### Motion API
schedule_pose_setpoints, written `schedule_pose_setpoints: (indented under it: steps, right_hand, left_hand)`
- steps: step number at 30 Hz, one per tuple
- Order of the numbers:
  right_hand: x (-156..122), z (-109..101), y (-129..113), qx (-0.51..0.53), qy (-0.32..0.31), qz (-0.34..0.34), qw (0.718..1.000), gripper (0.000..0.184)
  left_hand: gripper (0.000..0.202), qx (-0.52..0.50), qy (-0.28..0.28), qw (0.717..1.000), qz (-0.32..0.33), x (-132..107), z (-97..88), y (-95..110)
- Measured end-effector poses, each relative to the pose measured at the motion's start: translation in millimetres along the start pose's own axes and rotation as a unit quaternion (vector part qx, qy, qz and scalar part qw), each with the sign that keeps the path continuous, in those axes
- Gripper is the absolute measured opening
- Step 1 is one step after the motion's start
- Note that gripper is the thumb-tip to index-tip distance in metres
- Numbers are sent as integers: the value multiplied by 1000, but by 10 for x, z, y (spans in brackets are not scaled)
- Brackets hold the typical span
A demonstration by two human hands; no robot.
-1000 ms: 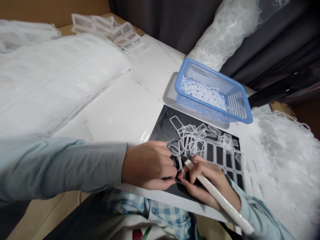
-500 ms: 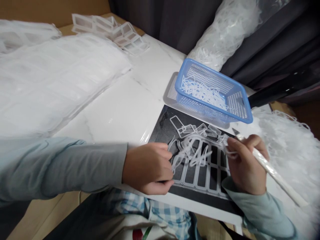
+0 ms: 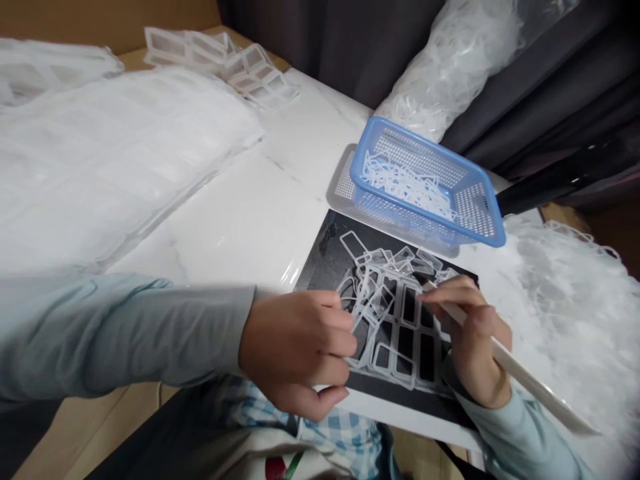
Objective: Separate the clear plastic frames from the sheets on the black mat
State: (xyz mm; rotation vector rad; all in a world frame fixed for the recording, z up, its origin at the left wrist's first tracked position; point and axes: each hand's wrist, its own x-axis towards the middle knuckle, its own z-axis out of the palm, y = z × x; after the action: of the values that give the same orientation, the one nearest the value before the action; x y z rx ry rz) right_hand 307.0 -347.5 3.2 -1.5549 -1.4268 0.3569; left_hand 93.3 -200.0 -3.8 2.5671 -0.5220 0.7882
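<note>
My right hand [image 3: 473, 333], at four o'clock on the black mat [image 3: 323, 253], is closed around a white-handled craft knife [image 3: 533, 379]. Its dark tip pokes out ahead of my fingertips towards ten o'clock, and the butt of the handle slants back towards four. I can't tell whether those fingertips also touch the plastic below them.

My left hand [image 3: 300, 350] sits at about eight o'clock, over the mat's near left edge, its fingers curled inward beside the loose rectangular frames [image 3: 371, 293]. Their undersides are hidden, so I can't tell whether I'm gripping anything there.

Between my hands, flat on the mat, lies the translucent sheet of joined frames [image 3: 397, 320]. The loose ones pile over its left part and along its far side, and one lies askew over its near edge, at six o'clock.

From the mat, the blue basket [image 3: 427, 143] stands at twelve o'clock with thin white plastic pieces in it. Beyond it, towards one, is a clear bag [image 3: 453, 67] of white loops. A white heap [image 3: 575, 340] spreads at three o'clock, and a thick stack of sheets [image 3: 115, 167] lies at ten on the marbled table [image 3: 250, 220].
</note>
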Motion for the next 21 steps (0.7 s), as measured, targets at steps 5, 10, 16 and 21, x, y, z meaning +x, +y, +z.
schedule_pose_setpoints:
  steps: [5,10,16,21]
  right_hand:
    - [-85,23,-166,49,-125,-40,990,14]
    - [-84,139,-250,75,-206,-119,969,20]
    - [-123,222,-158,29,-249,-223,942,14]
    - [-119,226,-142,-36,-251,-262,931,12]
  left_hand:
    - [30,21,-13,1000,12,-19,-1,24]
    - [22,30,-34,999,4,-57,17,40]
    - [26,32,-31,999,-2,-54,39,31]
    - [24,25,-33,999,3,-55,60,24]
